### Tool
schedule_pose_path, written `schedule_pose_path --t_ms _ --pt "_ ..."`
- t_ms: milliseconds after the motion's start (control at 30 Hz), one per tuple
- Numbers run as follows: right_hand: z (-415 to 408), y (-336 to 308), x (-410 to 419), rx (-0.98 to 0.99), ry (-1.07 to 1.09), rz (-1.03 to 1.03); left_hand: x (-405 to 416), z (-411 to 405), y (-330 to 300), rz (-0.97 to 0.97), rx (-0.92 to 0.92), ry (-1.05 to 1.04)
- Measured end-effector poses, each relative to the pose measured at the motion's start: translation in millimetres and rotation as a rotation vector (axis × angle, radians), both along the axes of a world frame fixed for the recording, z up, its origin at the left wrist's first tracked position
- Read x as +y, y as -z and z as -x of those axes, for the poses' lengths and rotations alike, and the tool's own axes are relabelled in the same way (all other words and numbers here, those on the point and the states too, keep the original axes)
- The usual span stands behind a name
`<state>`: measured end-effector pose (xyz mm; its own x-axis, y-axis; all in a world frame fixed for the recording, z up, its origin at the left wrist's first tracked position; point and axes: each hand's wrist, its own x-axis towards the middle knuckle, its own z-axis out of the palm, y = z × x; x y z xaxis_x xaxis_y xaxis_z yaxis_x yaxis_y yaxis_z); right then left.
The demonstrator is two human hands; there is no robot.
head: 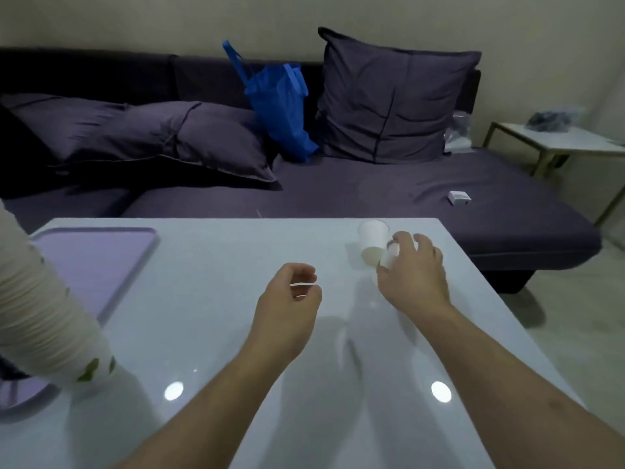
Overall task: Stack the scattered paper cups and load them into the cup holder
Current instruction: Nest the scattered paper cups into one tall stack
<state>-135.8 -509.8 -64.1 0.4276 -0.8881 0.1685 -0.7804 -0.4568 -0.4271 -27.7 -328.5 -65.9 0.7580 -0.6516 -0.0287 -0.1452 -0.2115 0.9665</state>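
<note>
A white paper cup (371, 235) sits near the table's far right edge; blur hides whether it stands or tilts. My right hand (414, 272) reaches over beside it, fingers curled round a second white cup (389, 258) that touches the first. My left hand (287, 296) hovers over the table's middle with thumb and fingers curled. A thin white cup rim (302, 284) shows in its pinch, and the rest of that cup is hidden. A long stack of nested paper cups (44, 299) with green leaf prints leans in from the left edge.
A lilac tray (98, 262) lies on the white glossy table (220, 252) at the far left. Behind the table is a dark sofa (372, 191) with pillows, a blue bag (280, 106) and a small box (459, 198). A side table (558, 140) stands far right.
</note>
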Motion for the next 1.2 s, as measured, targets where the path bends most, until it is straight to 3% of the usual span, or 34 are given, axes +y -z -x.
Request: schedule_pose_path --t_ms 233,300,367,433,500,633,700,767,833,900,1067,1133,1200 --pt "22.6 -30.7 10.8 0.03 0.03 -0.043 0.5 12.9 -6.1 -0.02 0.065 0.022" --pt "26.3 -43.3 20.1 -0.215 -0.007 -0.22 2.9 16.0 -12.3 -0.016 0.108 0.044" --pt "24.7 -48.9 33.5 -0.542 -0.082 -0.582 5.0 20.1 -19.6 -0.007 0.154 0.093" --pt "20.7 -47.2 51.1 -0.728 -0.19 -0.913 6.7 23.2 -24.2 -0.006 0.179 0.129" --pt "14.3 -40.8 64.5 -0.793 -0.246 -1.033 10.0 25.1 -29.2 0.037 0.225 0.13" --pt "-0.6 -32.3 78.2 -0.872 -0.229 -1.07 21.9 17.9 -31.6 0.206 0.45 0.105" --pt "-6.4 -32.8 83.9 -0.912 -0.233 -1.142 28.6 13.5 -29.0 0.228 0.401 0.142" --pt "-10.6 -34.4 91.4 -0.834 -0.266 -1.197 31.5 10.3 -25.6 0.183 0.246 0.127" --pt "-16.5 -32.9 95.1 -0.54 -0.286 -1.076 30.5 5.5 -21.4 0.163 0.147 0.045" --pt "-25.4 -28.0 86.4 -0.308 -0.246 -0.788 28.4 -2.2 -16.7 0.176 0.114 -0.032" --pt "-53.6 -15.2 17.2 -0.208 -0.008 -0.129 23.5 -18.6 -2.5 0.16 0.081 -0.026" --pt "-67.2 -8.1 -12.4 -0.065 0.041 -0.067 23.5 -24.6 3.8 0.16 0.077 -0.022" --pt "-78.2 0.1 -35.5 0.019 0.074 -0.146 24.1 -30.0 8.5 0.153 0.074 -0.027"
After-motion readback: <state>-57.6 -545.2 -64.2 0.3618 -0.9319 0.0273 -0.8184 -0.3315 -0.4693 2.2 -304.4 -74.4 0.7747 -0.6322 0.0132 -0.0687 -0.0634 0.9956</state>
